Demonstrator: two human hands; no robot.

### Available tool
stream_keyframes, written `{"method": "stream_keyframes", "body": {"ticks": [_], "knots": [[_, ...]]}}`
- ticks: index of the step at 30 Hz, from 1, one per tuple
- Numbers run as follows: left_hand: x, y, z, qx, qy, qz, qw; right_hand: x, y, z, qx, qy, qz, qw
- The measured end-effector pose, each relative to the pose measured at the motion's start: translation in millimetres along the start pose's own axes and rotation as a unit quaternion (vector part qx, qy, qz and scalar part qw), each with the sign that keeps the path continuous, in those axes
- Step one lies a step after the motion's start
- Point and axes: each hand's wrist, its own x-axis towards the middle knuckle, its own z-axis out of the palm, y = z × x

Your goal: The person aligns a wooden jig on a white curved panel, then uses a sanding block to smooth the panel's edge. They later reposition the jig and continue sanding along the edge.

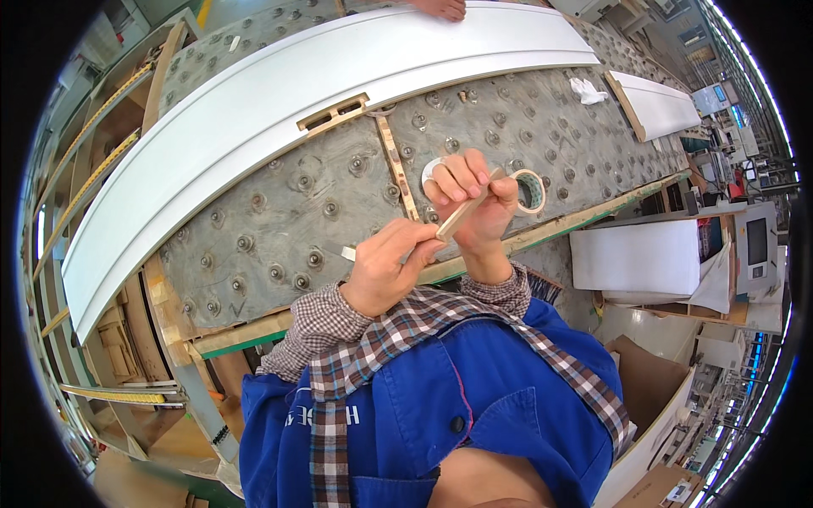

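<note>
In front of my chest, both hands hold a short, thin wooden strip (462, 213), tilted up to the right. My left hand (379, 269) pinches its lower end between thumb and fingers. A pale flat piece (345, 252) shows beside that hand's knuckles; its kind is unclear. My right hand (476, 201) is closed round the upper end, fingers curled. A roll of tape (532, 193) is right beside the right hand; I cannot tell whether it touches. Partly hidden behind the right fingers is a white round thing (430, 173).
A long white panel (279, 93) lies across the studded table (288, 212), with a slotted wooden piece (334, 115) at its near edge. Another person's hand (442, 8) rests on it. A narrow wooden strip (396, 168), white crumpled cloth (588, 91) and shorter white panel (656, 106) lie beyond my hands.
</note>
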Motion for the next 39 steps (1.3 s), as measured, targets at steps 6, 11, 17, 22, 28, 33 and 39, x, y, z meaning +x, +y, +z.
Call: {"method": "stream_keyframes", "body": {"ticks": [6, 11, 17, 22, 28, 33, 39], "knots": [[-3.5, -3.8, -1.6, -0.064, 0.021, -0.08, 0.995, 0.4, -7.0, 7.0, -0.147, 0.026, -0.051, 0.988], [-8.6, -14.2, 4.2, -0.222, 0.027, -0.166, 0.96, -0.9, -9.7, 12.2, -0.261, 0.033, -0.103, 0.959], [-9.9, -21.9, 8.0, -0.38, 0.054, -0.213, 0.899, -1.7, -5.0, 8.3, -0.213, 0.064, -0.096, 0.97], [-11.2, -33.9, 1.1, -0.294, 0.112, -0.235, 0.92, 0.7, 16.1, -0.9, -0.281, 0.061, -0.065, 0.956], [-21.0, -58.3, -16.2, -0.403, 0.128, -0.31, 0.851, 4.6, 32.9, -9.7, -0.426, 0.044, -0.01, 0.904], [-26.7, -67.2, -23.3, -0.477, 0.152, -0.335, 0.798, 12.7, 38.0, -0.1, -0.538, 0.016, -0.004, 0.843], [-32.1, -83.1, -32.7, -0.507, 0.163, -0.338, 0.776, 24.3, 39.8, 6.5, -0.607, 0.012, 0.055, 0.793]]}}
